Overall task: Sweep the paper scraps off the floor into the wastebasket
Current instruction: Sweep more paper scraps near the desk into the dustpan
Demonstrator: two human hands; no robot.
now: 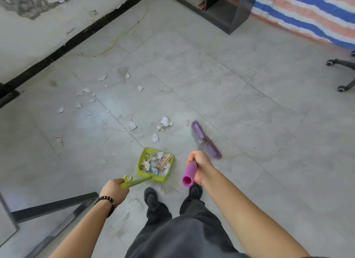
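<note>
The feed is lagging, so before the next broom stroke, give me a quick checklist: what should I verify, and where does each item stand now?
1. Right grip holds the broom handle: ok.
2. Left grip holds the dustpan handle: ok.
3. Dustpan mouth faces the nearest scraps: ok.
4. Broom head is beyond those scraps, ready to pull them in: not ok. It sits to their right.
5. Floor is swept: not ok. More scraps lie near the wall.
6. Wastebasket is located: cannot tell, as it is not in view.
</note>
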